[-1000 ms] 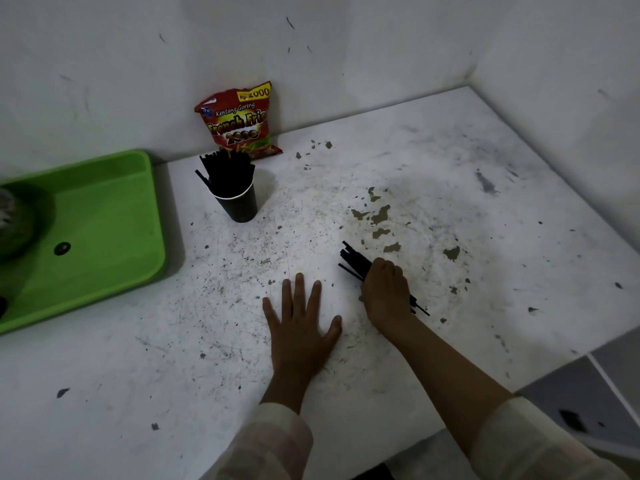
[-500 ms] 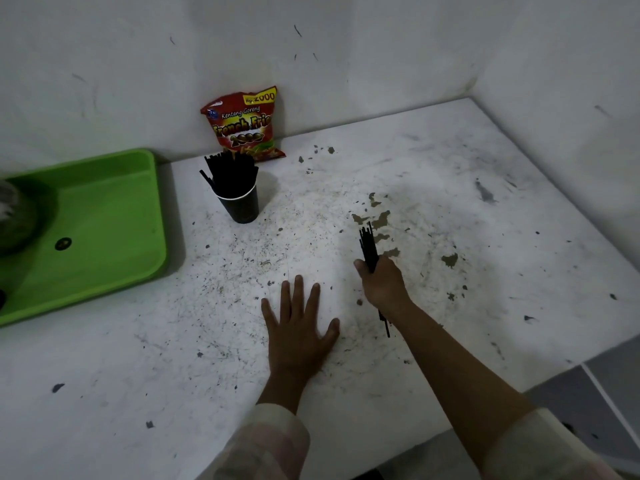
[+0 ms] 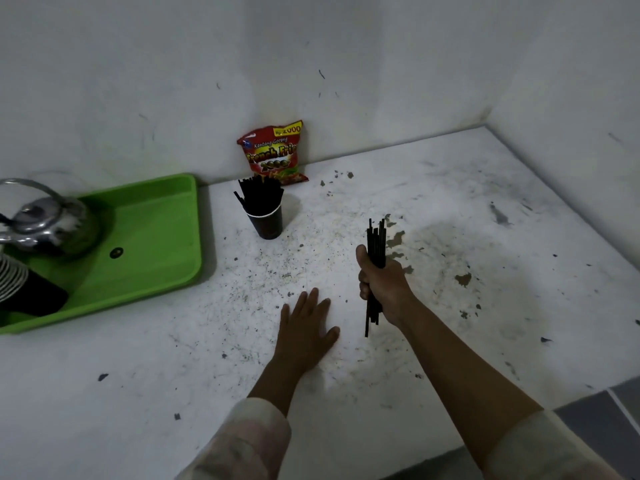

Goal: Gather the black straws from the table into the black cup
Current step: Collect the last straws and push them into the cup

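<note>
1. Knocking over the cup [image 3: 266,221] is the big risk: it already looks full of straws, so pushing more in could tip it.
2. The right hand [image 3: 382,282] grips a bunch of straws [image 3: 375,242] upright above the table; loose ones could slip out.
3. The left hand [image 3: 306,327] lies flat, holding nothing.
4. The white table [image 3: 450,209] is chipped and speckled, in a corner, with a green tray [image 3: 156,237] to the left.

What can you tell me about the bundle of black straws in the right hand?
The bundle of black straws is a tight sheaf of thin, straight sticks that look like plastic, matte black. The right hand grips it around the middle, fingers curled round it, so it stands roughly upright above the table. Its uneven ends stick out above the thumb and below the hand, the lowest one hanging longest. Only the hand touches it; the exact count is unclear.
</note>
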